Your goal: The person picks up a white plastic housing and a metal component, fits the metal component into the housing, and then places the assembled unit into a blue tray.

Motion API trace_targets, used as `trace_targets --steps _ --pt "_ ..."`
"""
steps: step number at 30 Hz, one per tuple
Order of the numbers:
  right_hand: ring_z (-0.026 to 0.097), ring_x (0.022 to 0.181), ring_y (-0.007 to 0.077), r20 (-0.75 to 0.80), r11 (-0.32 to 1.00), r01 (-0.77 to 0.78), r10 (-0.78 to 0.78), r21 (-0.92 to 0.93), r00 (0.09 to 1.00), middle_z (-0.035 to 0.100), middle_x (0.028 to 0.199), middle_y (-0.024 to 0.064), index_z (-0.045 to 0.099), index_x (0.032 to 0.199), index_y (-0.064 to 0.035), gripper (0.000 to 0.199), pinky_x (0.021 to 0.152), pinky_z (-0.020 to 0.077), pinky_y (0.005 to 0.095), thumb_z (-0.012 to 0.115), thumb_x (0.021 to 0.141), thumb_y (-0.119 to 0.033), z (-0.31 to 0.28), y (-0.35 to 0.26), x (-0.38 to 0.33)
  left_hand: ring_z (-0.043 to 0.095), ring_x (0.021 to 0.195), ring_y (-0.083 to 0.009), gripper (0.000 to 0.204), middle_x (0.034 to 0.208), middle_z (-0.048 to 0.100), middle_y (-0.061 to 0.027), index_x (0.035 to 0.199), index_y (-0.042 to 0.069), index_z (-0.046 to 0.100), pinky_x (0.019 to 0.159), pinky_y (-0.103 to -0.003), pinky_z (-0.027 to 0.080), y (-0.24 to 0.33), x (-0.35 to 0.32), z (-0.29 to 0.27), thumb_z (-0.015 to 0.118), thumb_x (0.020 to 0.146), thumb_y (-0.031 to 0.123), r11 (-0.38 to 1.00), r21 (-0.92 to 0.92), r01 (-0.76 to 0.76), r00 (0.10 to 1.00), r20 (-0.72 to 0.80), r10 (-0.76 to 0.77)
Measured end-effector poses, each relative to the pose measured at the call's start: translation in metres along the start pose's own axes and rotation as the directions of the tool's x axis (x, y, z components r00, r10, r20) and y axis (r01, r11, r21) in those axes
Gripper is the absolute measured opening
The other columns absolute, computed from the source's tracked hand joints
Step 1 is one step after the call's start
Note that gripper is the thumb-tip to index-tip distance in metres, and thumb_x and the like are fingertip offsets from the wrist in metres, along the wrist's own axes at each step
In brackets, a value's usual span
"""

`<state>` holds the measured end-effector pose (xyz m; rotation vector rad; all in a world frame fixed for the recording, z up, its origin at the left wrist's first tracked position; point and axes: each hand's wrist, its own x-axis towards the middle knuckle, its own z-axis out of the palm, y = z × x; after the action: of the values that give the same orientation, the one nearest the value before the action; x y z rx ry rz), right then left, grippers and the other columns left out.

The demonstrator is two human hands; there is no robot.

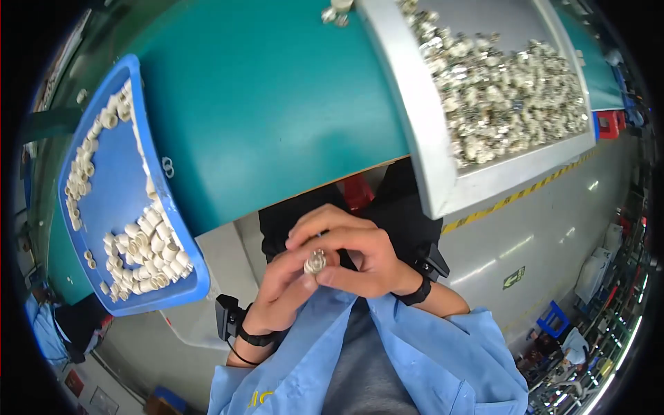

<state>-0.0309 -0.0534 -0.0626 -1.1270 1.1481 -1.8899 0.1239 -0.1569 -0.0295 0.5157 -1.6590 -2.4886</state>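
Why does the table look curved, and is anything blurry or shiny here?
Head view: the fisheye lens bends the green table and grey tray toward the rim; corners go black; the metal parts glitter and smear; the hands and small part look fairly sharp.

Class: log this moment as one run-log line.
left hand: grips small metal fitting | right hand: grips it too | blue tray: white rings | grey tray: metal parts

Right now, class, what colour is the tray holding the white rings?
Blue: the tray holding the white rings, best seen in the head view.
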Motion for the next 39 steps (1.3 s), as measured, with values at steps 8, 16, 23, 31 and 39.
trace_targets --steps 8,16,23,31,39 --pt "0.062 0.087 0.0256 0.096 0.924 -0.001 0.041 -0.382 0.994 0.066 0.102 0.0154 0.072 0.104 0.002 0.028 0.078 0.0482 0.0365 0.079 0.079 -0.01 -0.031 -0.129 0.025 0.062 0.096 -0.0303 0.04 0.108 0.064 -0.0175 0.113 -0.006 0.06 0.087 -0.038 0.047 0.059 0.01 0.006 0.062 0.092 0.028 0.911 0.268 -0.314 0.924 0.307 0.228" --pt "0.059 0.086 0.0119 0.046 0.273 0.064 -0.073 -0.96 0.996 0.065 0.089 0.0053 0.069 0.106 0.0004 0.021 0.077 0.0461 0.0271 0.07 0.089 -0.012 -0.121 -0.22 0.197 0.062 0.093 -0.0299 0.052 0.104 0.066 -0.0187 0.108 -0.005 0.064 0.084 -0.038 0.048 0.096 -0.012 -0.033 0.063 0.091 0.044 0.888 0.23 -0.398 0.906 0.254 0.34" --pt "0.072 0.089 0.0333 -0.189 0.439 -0.169 -0.003 -0.883 0.982 0.076 0.094 0.0119 0.073 0.097 -0.0047 0.023 0.08 0.0555 0.0457 0.069 0.088 -0.025 -0.226 -0.102 0.37 0.063 0.09 -0.0301 0.05 0.101 0.067 -0.0189 0.107 -0.005 0.065 0.08 -0.039 0.049 0.1 -0.024 -0.048 0.066 0.09 0.041 0.918 0.205 -0.34 0.94 0.039 0.339" --pt "0.069 0.089 0.0373 -0.141 0.058 -0.138 -0.042 -0.989 0.989 0.072 0.093 0.0206 0.069 0.099 0.0009 0.03 0.081 0.0542 0.0456 0.065 0.085 -0.025 -0.23 -0.028 0.42 0.062 0.089 -0.0296 0.039 0.097 0.066 -0.0176 0.102 -0.003 0.066 0.079 -0.038 0.049 0.118 -0.003 -0.027 0.067 0.09 0.034 0.938 0.295 -0.184 0.92 -0.285 0.27" --pt "0.062 0.092 0.0402 0.383 0.279 0.406 -0.136 -0.87 0.914 0.063 0.096 0.02 0.066 0.107 -0.0023 0.032 0.083 0.0496 0.0487 0.065 0.081 -0.02 -0.207 -0.072 0.347 0.064 0.087 -0.0334 0.017 0.092 0.064 -0.0161 0.102 -0.002 0.061 0.076 -0.039 0.051 0.175 0.125 -0.031 0.067 0.087 0.002 0.494 0.859 -0.134 0.953 -0.024 0.301"
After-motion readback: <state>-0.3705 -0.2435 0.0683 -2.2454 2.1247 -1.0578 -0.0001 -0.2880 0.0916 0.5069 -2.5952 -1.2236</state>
